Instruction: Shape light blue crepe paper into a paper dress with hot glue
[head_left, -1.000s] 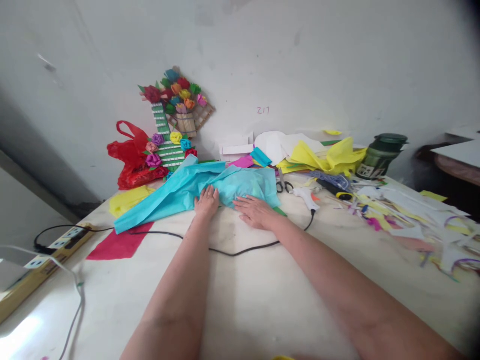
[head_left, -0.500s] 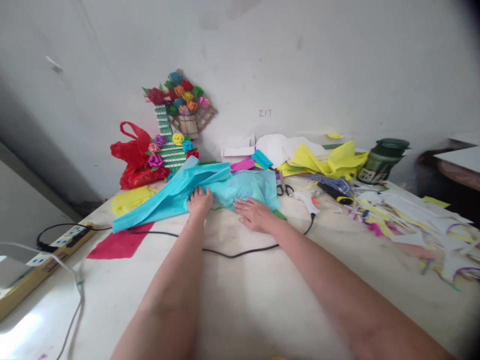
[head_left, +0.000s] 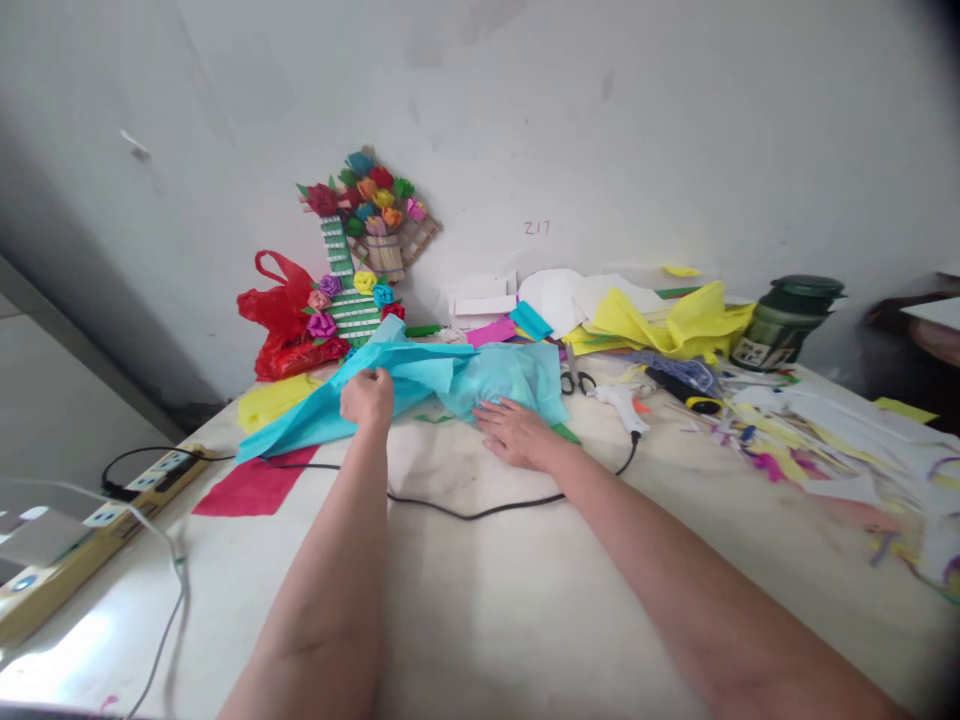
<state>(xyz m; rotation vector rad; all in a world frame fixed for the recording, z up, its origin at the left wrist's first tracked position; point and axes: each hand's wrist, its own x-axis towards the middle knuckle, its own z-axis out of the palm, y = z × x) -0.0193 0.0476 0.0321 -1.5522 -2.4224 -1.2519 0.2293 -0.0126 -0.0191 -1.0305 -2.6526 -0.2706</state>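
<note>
A crumpled sheet of light blue crepe paper (head_left: 300, 418) stretches across the middle of the table. My left hand (head_left: 367, 398) is closed in a pinch on its left part, though the fingertips are partly hidden. On the right, my right hand (head_left: 517, 432) lies flat with fingers extended, resting on the near edge of the paper's paler bunched part (head_left: 499, 378). A bit of green paper (head_left: 568, 433) pokes out beside it. Scissors (head_left: 577, 382) and a white glue gun (head_left: 621, 405) lie to the right of the blue paper.
A black cord (head_left: 469, 516) runs across the table in front of my hands to a power strip (head_left: 124, 520). Behind stand a paper-flower decoration (head_left: 356, 300) and a red plastic bag (head_left: 281, 320). Yellow paper (head_left: 675, 325), a green bottle (head_left: 787, 320) and paper scraps (head_left: 810, 440) are at right.
My left hand has risen and moved left from the middle of the blue paper, its fingers now curled closed. The right hand stays in place on the paper. The view has shifted slightly.
</note>
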